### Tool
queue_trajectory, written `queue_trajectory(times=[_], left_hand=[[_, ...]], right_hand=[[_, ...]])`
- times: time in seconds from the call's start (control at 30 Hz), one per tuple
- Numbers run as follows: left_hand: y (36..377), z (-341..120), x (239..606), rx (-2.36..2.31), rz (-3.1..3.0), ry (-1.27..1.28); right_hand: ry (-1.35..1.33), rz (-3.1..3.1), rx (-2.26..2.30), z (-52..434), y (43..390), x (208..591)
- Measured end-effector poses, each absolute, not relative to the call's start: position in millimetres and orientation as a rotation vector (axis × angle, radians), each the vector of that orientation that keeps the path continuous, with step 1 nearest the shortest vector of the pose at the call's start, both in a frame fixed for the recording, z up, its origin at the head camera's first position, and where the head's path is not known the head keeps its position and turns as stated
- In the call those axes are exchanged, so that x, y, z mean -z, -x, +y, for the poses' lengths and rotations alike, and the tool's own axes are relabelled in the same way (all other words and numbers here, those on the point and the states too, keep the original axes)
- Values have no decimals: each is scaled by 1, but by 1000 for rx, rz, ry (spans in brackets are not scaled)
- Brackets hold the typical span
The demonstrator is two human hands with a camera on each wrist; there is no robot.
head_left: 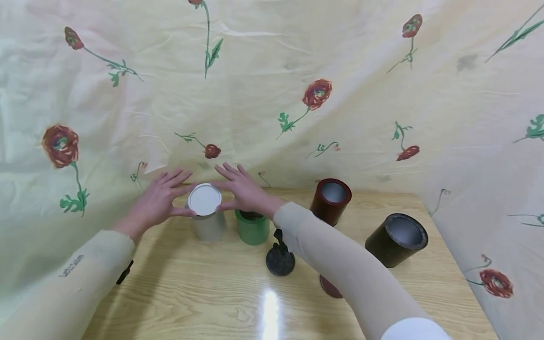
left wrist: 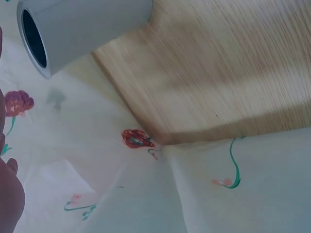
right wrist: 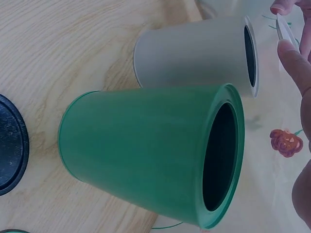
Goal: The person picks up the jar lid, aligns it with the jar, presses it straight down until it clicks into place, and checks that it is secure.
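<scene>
A round white lid [head_left: 205, 199] is held level over the mouth of a light grey can [head_left: 210, 229]. Thumb and forefinger of my left hand [head_left: 157, 200] pinch its left edge, the other fingers spread. From the opposite side my right hand [head_left: 245, 192] pinches it the same way. In the right wrist view a gap shows between the lid [right wrist: 287, 33] and the can's open rim [right wrist: 252, 60]. An open green can [right wrist: 133, 150] stands beside the grey one, below my right wrist. Only the edge of my left hand [left wrist: 10, 194] enters the left wrist view.
A dark red can [head_left: 326, 210] and a black can [head_left: 384, 245] stand open on the wooden table [head_left: 204, 293] to the right. A black lid [head_left: 280, 261] and a dark red lid [head_left: 330, 287], partly behind my right sleeve, lie nearer. Flowered cloth [head_left: 255, 56] hangs behind.
</scene>
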State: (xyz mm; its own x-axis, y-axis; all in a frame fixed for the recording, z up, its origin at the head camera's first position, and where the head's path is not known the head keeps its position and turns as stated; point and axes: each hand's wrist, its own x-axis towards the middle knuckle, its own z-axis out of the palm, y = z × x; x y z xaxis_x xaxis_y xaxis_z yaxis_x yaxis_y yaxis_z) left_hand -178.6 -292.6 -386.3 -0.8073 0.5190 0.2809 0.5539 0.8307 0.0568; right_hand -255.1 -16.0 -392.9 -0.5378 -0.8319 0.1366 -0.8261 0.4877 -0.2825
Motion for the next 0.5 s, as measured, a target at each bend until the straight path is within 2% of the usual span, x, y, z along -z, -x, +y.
queue_trajectory(times=[0.5], left_hand=[[186, -303, 399, 200, -2892, 747]], right_hand=[[1348, 2613, 479, -33, 266, 402]])
